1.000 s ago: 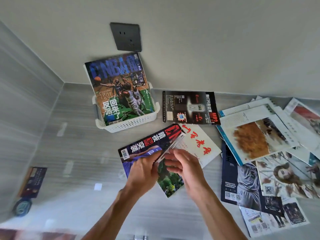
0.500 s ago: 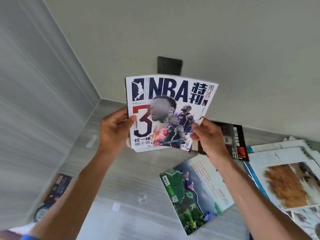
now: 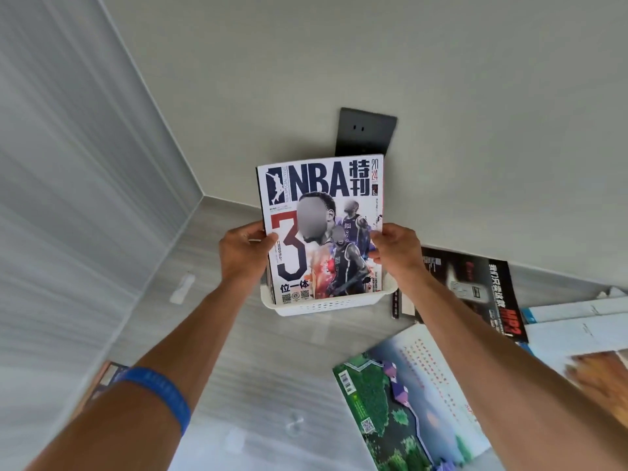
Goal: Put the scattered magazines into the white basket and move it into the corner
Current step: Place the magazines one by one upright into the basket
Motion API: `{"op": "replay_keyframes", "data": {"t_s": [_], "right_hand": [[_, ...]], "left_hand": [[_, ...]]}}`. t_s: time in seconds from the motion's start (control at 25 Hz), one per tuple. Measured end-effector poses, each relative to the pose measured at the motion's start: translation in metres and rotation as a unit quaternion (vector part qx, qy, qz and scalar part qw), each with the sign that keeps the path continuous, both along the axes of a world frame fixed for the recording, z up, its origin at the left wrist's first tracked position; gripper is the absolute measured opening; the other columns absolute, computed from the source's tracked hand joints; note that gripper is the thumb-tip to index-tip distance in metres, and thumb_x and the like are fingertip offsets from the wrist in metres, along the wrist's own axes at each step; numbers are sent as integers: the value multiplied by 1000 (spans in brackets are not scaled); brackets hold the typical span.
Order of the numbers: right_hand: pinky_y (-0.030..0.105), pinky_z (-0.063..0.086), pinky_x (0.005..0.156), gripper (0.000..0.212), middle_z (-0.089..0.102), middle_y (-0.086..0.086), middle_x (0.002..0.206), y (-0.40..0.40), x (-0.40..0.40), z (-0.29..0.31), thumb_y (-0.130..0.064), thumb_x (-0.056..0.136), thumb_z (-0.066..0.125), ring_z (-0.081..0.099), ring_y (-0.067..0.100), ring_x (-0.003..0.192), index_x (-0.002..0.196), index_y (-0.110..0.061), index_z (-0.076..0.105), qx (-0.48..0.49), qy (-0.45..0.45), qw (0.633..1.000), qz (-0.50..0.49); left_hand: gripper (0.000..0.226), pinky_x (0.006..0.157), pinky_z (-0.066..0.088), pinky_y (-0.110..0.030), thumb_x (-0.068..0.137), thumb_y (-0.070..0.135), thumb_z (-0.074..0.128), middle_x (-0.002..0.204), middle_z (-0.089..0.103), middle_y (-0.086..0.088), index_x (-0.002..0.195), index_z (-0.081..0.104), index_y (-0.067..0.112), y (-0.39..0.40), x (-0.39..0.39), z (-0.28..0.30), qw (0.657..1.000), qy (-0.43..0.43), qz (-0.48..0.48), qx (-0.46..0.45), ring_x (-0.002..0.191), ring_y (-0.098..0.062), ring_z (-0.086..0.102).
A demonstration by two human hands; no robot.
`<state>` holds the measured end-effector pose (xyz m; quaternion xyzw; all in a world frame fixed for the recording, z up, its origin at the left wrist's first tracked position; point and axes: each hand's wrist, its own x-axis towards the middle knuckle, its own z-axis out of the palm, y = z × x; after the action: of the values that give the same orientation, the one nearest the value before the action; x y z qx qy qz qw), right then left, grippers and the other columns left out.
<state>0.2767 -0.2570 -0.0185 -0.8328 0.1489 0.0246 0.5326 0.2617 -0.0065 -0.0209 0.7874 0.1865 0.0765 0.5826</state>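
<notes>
An NBA magazine [image 3: 323,232] with a white cover and a big red 3 stands upright, its bottom edge inside the white basket [image 3: 326,305] by the wall. My left hand [image 3: 243,253] grips its left edge and my right hand [image 3: 396,253] grips its right edge. Another magazine stands behind it in the basket, mostly hidden. A green-covered magazine [image 3: 407,402] lies on the floor at the lower right. A black magazine [image 3: 475,290] lies flat to the right of the basket.
A dark wall socket [image 3: 365,132] sits on the wall just above the basket. The room corner [image 3: 203,195] is to the basket's left. More magazines [image 3: 577,331] lie at the far right. A dark card-like item [image 3: 108,372] lies by the left wall.
I lifted the NBA magazine off the floor pile, turned its cover toward me, then carried it forward and lowered it into the basket. The view has moved closer to the wall.
</notes>
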Motion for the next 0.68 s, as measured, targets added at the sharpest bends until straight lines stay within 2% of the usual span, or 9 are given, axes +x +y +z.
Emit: {"op": "replay_keyframes", "data": {"t_s": [0.08, 0.16, 0.24, 0.32, 0.44, 0.52, 0.6, 0.64, 0.68], "right_hand": [[20, 57, 53, 16, 72, 2, 95, 0, 1, -5, -9, 97, 55, 71, 6, 60, 95, -23, 64, -11, 3, 1000, -6], [23, 56, 60, 28, 66, -1, 99, -4, -11, -8, -7, 95, 54, 69, 14, 73, 122, -15, 56, -119, -38, 992, 16], [33, 58, 71, 22, 68, 1, 92, -16, -37, -18, -7, 92, 56, 66, 20, 81, 112, -12, 61, -281, -108, 949, 92], [44, 55, 85, 11, 73, 5, 90, -22, -75, -27, -12, 93, 59, 65, 24, 87, 97, -10, 69, -352, -126, 912, 170], [38, 55, 84, 14, 72, 5, 92, -22, -112, -33, -16, 95, 56, 66, 23, 85, 96, -10, 69, -320, -112, 919, 202], [37, 54, 91, 17, 71, 6, 108, -23, -129, -31, -13, 92, 60, 66, 22, 96, 108, -11, 67, -301, -125, 922, 207], [29, 46, 100, 33, 66, 8, 124, -39, -154, -32, -7, 87, 65, 62, 23, 110, 119, -8, 62, -275, -119, 939, 167], [26, 43, 99, 36, 65, 9, 124, -52, -171, -36, -5, 84, 67, 62, 24, 110, 120, -7, 61, -267, -95, 952, 113], [27, 43, 96, 36, 65, 10, 123, -68, -190, -42, -5, 83, 68, 62, 27, 109, 119, -7, 61, -262, -45, 963, 51]], "left_hand": [[20, 78, 61, -43, 81, 16, 75, 85, 77, -3, 100, 76, 22, -1, 4, -4, 999, 6, 0, 49, 74, -19, 71], [32, 88, 57, -42, 82, 19, 74, 110, 72, -5, 113, 68, 17, 1, 0, -6, 990, 28, 2, 141, 93, -20, 68], [44, 94, 52, -43, 82, 14, 70, 128, 59, -7, 124, 58, 15, 2, -19, -9, 971, 70, -65, 217, 111, -25, 60], [39, 94, 51, -46, 82, 2, 63, 137, 54, -8, 120, 62, 10, -2, -51, -13, 949, 78, -151, 265, 116, -31, 57], [40, 100, 43, -53, 82, 0, 63, 141, 51, -14, 121, 62, 7, -26, -104, -14, 912, 27, -134, 388, 125, -36, 48], [45, 98, 43, -50, 78, 0, 68, 133, 57, -16, 122, 62, 7, -54, -133, -16, 910, -44, -148, 385, 121, -35, 52], [38, 87, 53, -44, 75, -2, 67, 116, 67, -11, 111, 66, 9, -95, -160, -21, 903, -110, -252, 331, 105, -30, 63], [35, 82, 55, -41, 75, -2, 65, 108, 70, -7, 106, 68, 13, -116, -173, -27, 885, -113, -320, 318, 96, -28, 66], [33, 84, 54, -39, 76, 2, 63, 109, 70, -4, 105, 68, 16, -135, -186, -35, 863, -87, -379, 324, 98, -27, 66]]}}
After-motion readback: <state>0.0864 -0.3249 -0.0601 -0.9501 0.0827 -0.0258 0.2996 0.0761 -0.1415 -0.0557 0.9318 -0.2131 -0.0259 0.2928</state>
